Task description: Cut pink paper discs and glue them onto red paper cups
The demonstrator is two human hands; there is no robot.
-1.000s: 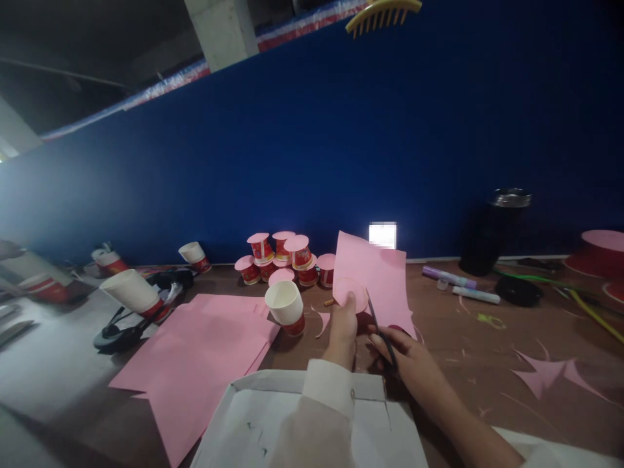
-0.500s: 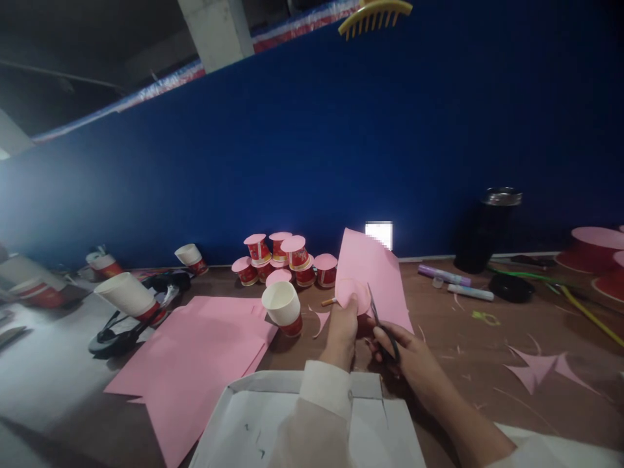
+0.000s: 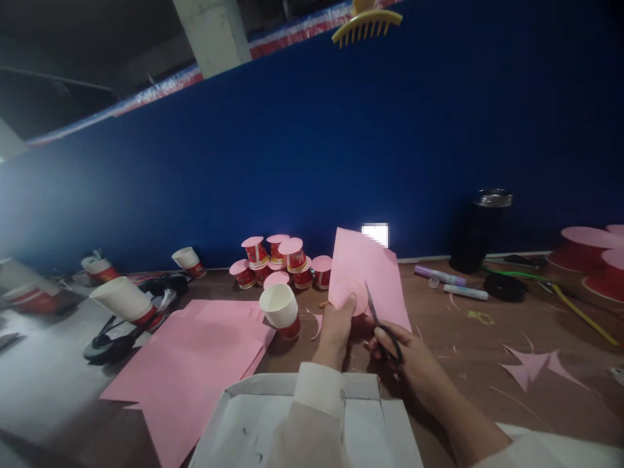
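Observation:
My left hand [image 3: 337, 325] grips a sheet of pink paper [image 3: 373, 266] by its lower left part, thumb on top. A rounded, partly cut outline shows in the paper around the thumb. My right hand [image 3: 402, 348] is closed around a pair of black-handled scissors [image 3: 387, 335]. Their blades point up and away and lie against the right side of the rounded piece. A white and red paper cup [image 3: 280, 309] stands just left of my left hand. The fingers under the paper are hidden.
Stacked red cups with pink discs [image 3: 295, 253] stand by the blue partition [image 3: 292, 162]. More pink sheets [image 3: 195, 351] lie left. To the right are markers [image 3: 441, 275], a black flask [image 3: 478, 227] and pink scraps [image 3: 529, 367]. A white box [image 3: 244, 416] sits in front.
The whole view has shifted slightly. The pink paper has turned a little in my left hand, and the scissors stay at the edge of the rounded piece.

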